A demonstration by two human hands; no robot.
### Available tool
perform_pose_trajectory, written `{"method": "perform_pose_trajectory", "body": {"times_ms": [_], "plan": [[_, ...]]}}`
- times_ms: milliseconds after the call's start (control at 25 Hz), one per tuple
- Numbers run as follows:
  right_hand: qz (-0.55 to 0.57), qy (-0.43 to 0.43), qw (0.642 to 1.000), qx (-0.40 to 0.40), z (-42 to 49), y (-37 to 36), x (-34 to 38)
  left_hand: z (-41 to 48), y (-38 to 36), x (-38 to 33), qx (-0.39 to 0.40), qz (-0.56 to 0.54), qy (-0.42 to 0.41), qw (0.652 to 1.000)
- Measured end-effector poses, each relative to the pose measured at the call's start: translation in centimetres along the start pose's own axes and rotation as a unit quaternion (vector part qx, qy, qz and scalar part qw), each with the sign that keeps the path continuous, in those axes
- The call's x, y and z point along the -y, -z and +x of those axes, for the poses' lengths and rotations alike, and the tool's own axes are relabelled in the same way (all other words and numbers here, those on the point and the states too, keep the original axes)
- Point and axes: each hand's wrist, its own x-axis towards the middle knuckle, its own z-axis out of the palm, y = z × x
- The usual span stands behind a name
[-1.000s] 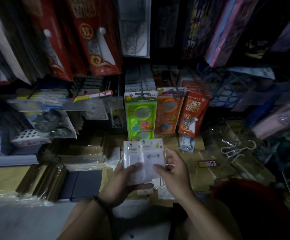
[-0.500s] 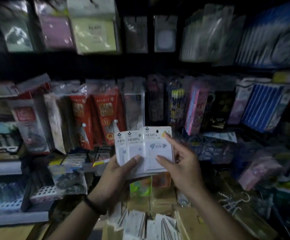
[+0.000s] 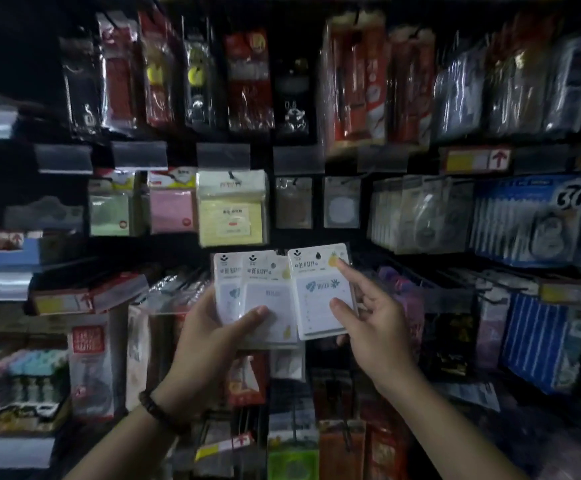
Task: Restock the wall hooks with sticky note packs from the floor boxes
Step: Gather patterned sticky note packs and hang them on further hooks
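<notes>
A fan of sticky note packs [image 3: 264, 296] is held up at chest height, gripped by the left hand [image 3: 209, 344] with the thumb pressed across the front. The rightmost pack [image 3: 320, 296] is pinched by the right hand [image 3: 375, 327], forefinger stretched to its top corner. Just beyond, a yellow pack [image 3: 232, 216] is seen hung on a wall hook [image 3: 229, 174].

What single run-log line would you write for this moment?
phase: pre-hang | left hand: grips fanned white packs | right hand: pinches rightmost pack | hung: not yet

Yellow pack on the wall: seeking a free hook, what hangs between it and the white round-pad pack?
Head view: one brownish pack hangs between the yellow pack and the white round-pad pack.
</notes>
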Motion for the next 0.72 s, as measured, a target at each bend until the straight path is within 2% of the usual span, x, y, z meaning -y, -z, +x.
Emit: {"method": "perform_pose_trajectory", "body": {"times_ms": [240, 400, 720], "plan": [[0.003, 0.015, 0.999, -0.046, 6.8, -1.8, 1.3, 3.3, 0.0, -3.8, -0.062, 0.045, -0.09, 0.993], [-0.034, 0.069, 0.996, -0.038, 10.3, -4.0, 2.0, 4.6, 0.5, -5.3, -0.075, 0.061, -0.108, 0.989], [-0.043, 0.082, 0.994, -0.064, 13.4, -6.3, 1.9, 5.9, 1.2, -6.0, -0.071, 0.058, -0.1, 0.991]]}}
